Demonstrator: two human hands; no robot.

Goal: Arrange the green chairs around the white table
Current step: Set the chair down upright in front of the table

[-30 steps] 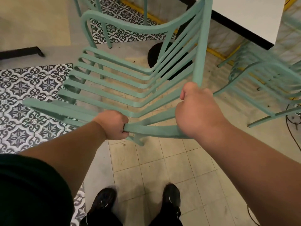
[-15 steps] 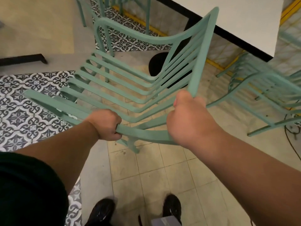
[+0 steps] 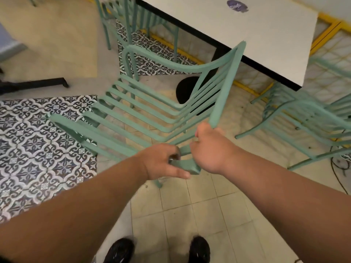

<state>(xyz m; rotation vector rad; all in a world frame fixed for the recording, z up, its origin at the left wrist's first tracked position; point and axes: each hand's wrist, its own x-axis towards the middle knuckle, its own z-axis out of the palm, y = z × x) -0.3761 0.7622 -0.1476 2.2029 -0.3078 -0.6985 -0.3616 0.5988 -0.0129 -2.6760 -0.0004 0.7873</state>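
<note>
A green slatted chair [image 3: 152, 109] stands in front of me, its seat facing the white table [image 3: 252, 33], which fills the upper right. My left hand [image 3: 163, 162] holds the chair's top back rail, fingers over it and thumb under. My right hand [image 3: 210, 147] grips the same rail at its right corner, where the side post rises. A second green chair [image 3: 311, 120] is at the right, partly under the table's corner. A third green chair [image 3: 131, 21] stands at the table's far left side.
The table's black round base [image 3: 185, 90] shows through the chair's slats. Patterned black-and-white tiles [image 3: 38, 141] cover the floor at left, beige tiles below. A black bar [image 3: 34, 85] lies on the floor at left. Black cables [image 3: 340, 166] trail at the right edge. My shoes [image 3: 199, 249] are at the bottom.
The chair has moved forward toward the table. My left hand has slid right along the back rail, close to my right hand. More of the tabletop is in view.
</note>
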